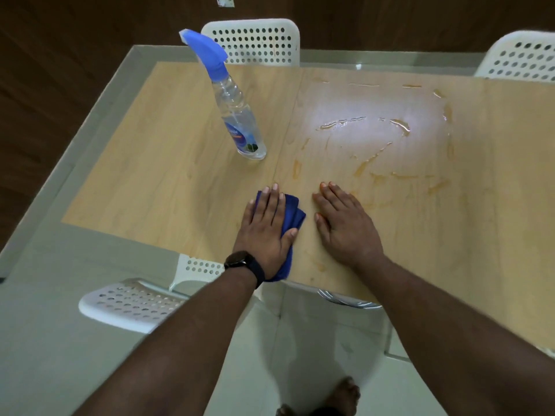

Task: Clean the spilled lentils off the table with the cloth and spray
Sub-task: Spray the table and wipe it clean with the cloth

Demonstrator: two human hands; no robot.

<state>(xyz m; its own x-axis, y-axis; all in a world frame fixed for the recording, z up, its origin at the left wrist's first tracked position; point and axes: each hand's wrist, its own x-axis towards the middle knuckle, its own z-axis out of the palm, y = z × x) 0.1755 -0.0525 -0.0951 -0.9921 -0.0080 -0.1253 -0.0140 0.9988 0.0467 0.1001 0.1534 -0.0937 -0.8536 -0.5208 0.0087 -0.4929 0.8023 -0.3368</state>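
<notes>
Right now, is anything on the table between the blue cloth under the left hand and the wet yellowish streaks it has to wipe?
Only the right hand, flat on the wooden table beside the blue cloth; the wet yellowish streaks begin just beyond it. The clear spray bottle stands clear.

White perforated chairs (255, 40), dark wood wall (90, 22), pale tiled floor (315, 340)

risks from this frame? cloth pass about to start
1. Wet yellowish streaks lie mostly right of the blue cloth; a pass could smear them wider rather than lift them.
2. The right hand lies flat on the table at the edge of the residue, so it may pick some up.
3. The spray bottle stands just beyond the left hand; a forward sweep might tip it.
</notes>
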